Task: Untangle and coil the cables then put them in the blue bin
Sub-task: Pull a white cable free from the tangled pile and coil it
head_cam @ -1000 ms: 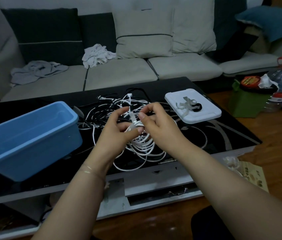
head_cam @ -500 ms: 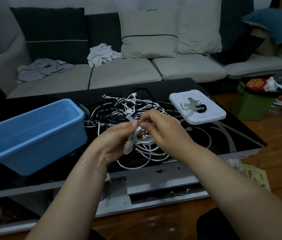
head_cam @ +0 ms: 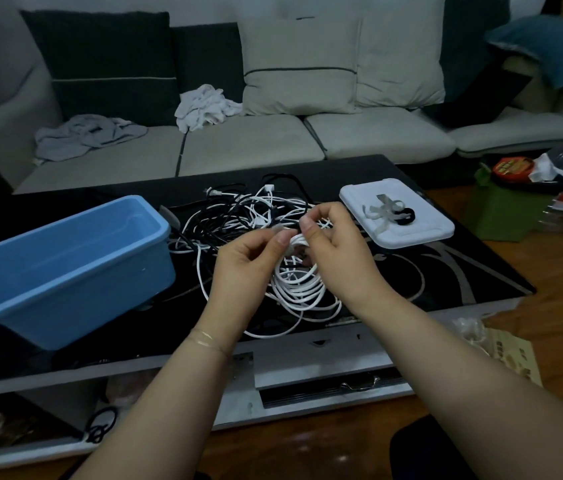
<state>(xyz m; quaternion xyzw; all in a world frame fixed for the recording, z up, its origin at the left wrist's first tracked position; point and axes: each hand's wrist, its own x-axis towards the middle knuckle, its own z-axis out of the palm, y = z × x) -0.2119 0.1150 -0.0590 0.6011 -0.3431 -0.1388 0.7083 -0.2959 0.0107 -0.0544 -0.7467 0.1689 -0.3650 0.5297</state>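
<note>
I had both hands raised over the black glass coffee table point(head_cam: 463, 271), working on a coiled white cable point(head_cam: 302, 284). My left hand point(head_cam: 245, 268) pinched the top of the coil between thumb and forefinger, and my right hand point(head_cam: 337, 251) curled round the same bunch from the other side, fingertips closing on what looked like a pale strap, though the blur there kept me from being sure. The loops of the coil hung below my fingers and trailed onto the glass. Behind my hands, at twelve o'clock, lay the tangle of black and white cables point(head_cam: 235, 216). The blue bin point(head_cam: 62, 268) sat at nine o'clock from the coil, tilted, with nothing visible inside it. At two o'clock a white lid point(head_cam: 422, 233) rested flat on the table, carrying pale ties point(head_cam: 380, 213) and a black band point(head_cam: 405, 216).
</note>
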